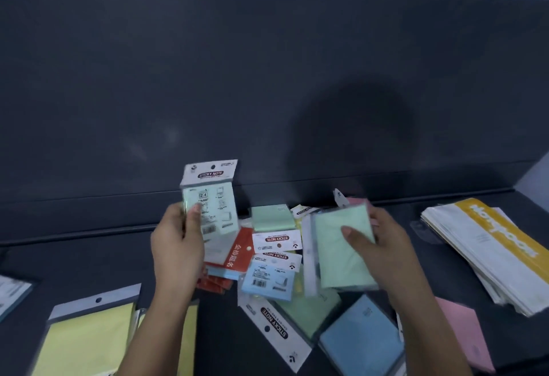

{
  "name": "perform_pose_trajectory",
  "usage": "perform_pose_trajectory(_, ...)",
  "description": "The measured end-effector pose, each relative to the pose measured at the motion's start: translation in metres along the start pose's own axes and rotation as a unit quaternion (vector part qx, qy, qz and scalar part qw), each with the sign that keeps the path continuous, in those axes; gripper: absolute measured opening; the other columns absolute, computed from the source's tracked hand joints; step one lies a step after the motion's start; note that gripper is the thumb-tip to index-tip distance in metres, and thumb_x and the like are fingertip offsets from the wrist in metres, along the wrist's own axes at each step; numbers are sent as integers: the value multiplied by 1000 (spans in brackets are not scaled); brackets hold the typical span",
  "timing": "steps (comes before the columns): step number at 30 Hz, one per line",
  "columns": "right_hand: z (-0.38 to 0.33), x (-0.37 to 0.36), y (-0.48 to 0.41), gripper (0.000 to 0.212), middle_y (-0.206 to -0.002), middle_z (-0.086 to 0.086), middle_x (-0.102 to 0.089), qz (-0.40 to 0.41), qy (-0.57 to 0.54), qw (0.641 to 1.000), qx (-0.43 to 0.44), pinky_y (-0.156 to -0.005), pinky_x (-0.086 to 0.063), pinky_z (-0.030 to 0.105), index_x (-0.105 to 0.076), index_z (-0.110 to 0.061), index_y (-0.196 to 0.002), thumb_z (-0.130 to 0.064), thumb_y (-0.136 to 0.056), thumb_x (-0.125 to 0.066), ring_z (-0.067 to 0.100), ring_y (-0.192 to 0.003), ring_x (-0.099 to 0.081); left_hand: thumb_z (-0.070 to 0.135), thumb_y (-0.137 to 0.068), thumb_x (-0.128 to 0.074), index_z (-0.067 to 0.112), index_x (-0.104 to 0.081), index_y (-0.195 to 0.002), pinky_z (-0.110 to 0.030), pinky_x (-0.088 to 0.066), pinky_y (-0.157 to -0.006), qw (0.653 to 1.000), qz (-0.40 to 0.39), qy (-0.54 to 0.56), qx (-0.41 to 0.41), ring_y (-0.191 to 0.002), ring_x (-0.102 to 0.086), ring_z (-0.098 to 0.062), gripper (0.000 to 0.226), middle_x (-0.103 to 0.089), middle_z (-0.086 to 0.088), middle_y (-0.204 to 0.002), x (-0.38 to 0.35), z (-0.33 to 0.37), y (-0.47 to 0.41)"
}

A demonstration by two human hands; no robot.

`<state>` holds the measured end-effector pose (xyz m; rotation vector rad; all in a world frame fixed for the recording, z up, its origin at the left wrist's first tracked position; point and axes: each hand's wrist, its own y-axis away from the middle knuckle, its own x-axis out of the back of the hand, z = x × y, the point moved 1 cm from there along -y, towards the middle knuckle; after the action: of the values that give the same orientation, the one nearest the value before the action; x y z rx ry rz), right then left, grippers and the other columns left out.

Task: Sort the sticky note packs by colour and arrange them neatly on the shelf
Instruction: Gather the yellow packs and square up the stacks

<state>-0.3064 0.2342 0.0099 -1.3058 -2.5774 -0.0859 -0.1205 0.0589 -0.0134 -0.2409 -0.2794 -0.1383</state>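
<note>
Now, look: we see a pale green pack, white "STICKY NOTE" header.
Axis: upright, header up, above the shelf.
Left grip: pinches it.
Right grip: curls round a second green pack.

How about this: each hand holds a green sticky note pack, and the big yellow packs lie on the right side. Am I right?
Not quite. The head view shows the yellow packs lying on the left side, not the right. The rest holds: the left hand holds a pale green pack, and the right hand holds another green pack.
</note>
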Motion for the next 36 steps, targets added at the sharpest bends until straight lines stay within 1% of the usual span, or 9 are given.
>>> perform_pose_trajectory(5,2,-37,5,15,-82,-1,-73,-82,-148,981,-94,-55,-53,27,-59,-18,-96,-9,-86,-63,11,-66,-69,26,-95,-49,18,-58,-85,-35,-53,-64,995,10,66,76,-77,-67,-18,16,-69,-1,-84,13,-8,11)
perform_pose_trajectory(9,9,-47,3,12,-81,-2,-71,-20,-185,977,-106,-55,-53,25,-60,-17,-96,-10,-86,-63,8,-62,-68,22,-95,-50,14,-55,-86,-31,-49,-59,998,32,-45,-2,-72,-64,-15,12,-64,7,-75,25,-14,17)
perform_pose_trajectory(12,13,-39,7,16,-94,6,-70,41,-214,970,-111,-69,-55,33,-61,-12,-103,-11,-88,-61,15,-72,-67,23,-95,-48,12,-55,-91,-41,-51,-60,991,36,-112,-64,-68,-63,-22,14,-65,2,-73,33,-24,23)
perform_pose_trajectory(14,12,-33,13,20,-99,8,-69,61,-229,966,-105,-74,-54,35,-61,-12,-108,-10,-88,-60,19,-80,-65,21,-95,-48,9,-56,-93,-43,-51,-61,990,50,-108,-80,-69,-63,-24,14,-65,1,-76,40,-28,25)
perform_pose_trajectory(20,-4,-64,51,7,-81,0,-73,38,-211,973,-84,-60,-53,28,-63,-15,-93,-11,-89,-60,12,-67,-69,18,-95,-50,10,-56,-89,-37,-48,-62,995,54,-40,-80,-70,-60,-18,12,-61,7,-73,84,-31,24)
perform_pose_trajectory(25,-34,-156,95,7,-88,0,-73,-48,-218,972,-73,-60,-56,24,-61,-16,-94,-12,-88,-62,9,-72,-70,21,-95,-52,18,-58,-85,-33,-50,-71,995,83,50,-3,-77,-63,-18,12,-68,2,-81,174,-50,21)
perform_pose_trajectory(28,-57,-221,128,9,-85,-3,-72,-116,-220,966,-64,-56,-54,23,-61,-18,-94,-11,-88,-61,10,-69,-69,16,-95,-51,17,-59,-84,-20,-51,-69,984,129,105,59,-80,-63,-16,14,-68,2,-83,246,-72,21)
perform_pose_trajectory(32,-83,-318,186,6,-88,4,-71,-219,-205,952,-53,-67,-55,31,-60,-16,-92,-10,-88,-61,18,-76,-68,14,-94,-53,14,-58,-90,-43,-54,-81,957,195,160,144,-88,-66,-27,6,-70,-7,-89,334,-106,39)
perform_pose_trajectory(36,-105,-406,256,7,-84,1,-73,-323,-216,919,-61,-63,-55,30,-61,-15,-91,-8,-89,-59,15,-73,-69,11,-95,-50,14,-55,-95,-33,-52,-72,931,273,184,157,-83,-66,-20,5,-69,-4,-91,406,-122,67)
